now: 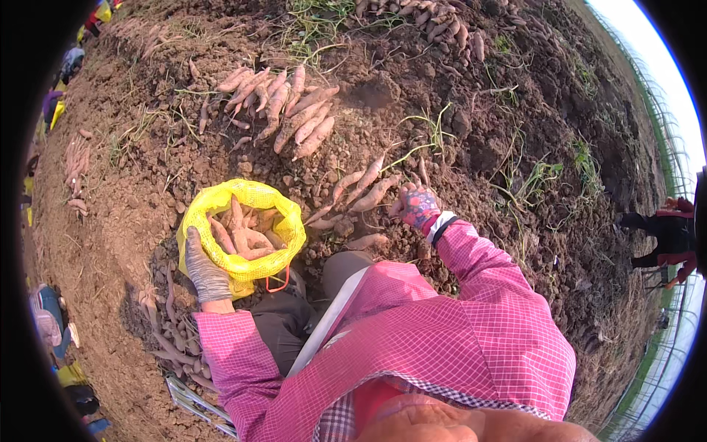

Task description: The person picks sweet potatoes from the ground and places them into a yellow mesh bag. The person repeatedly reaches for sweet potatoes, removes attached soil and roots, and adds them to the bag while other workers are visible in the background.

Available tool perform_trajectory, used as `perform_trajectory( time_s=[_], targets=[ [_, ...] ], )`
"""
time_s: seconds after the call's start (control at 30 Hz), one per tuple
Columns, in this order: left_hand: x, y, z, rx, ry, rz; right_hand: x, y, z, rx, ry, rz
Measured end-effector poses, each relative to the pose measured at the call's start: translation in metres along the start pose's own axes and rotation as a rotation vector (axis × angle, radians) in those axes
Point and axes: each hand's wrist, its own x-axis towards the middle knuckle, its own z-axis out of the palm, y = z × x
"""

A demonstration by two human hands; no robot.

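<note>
My left hand, in a grey striped knit glove, grips the left side of a yellow mesh bag. The bag stands with its mouth spread wide, and several sweet potatoes lie inside. To the right, my right hand, in a patterned glove, is low over the soil beside a few loose sweet potatoes; its fingers are bent, and whether they hold anything is hidden. Beyond the bag, a larger heap of sweet potatoes rests on the ground.
More sweet potatoes lie at the top, far left and beside my left forearm. Green vines cross the clods. A metal frame is at lower left. People are at the left edge and one person at right.
</note>
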Motion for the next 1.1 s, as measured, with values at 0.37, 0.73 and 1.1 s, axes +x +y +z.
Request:
perform_trajectory(
  time_s=[0.37,0.73,1.1],
  targets=[
    [-0.004,0.005,-0.003,-0.027,-0.158,-0.020,0.121,-0.092,0.061,-0.245,-0.256,-0.225],
    [0.006,-0.006,-0.006,-0.085,0.051,-0.070,0.078,-0.081,-0.042,0.897,-0.103,-0.336],
    [-0.003,0.014,-0.012,-0.049,-0.090,-0.088,0.070,-0.343,0.023,0.813,-0.032,-0.730]
  ],
)
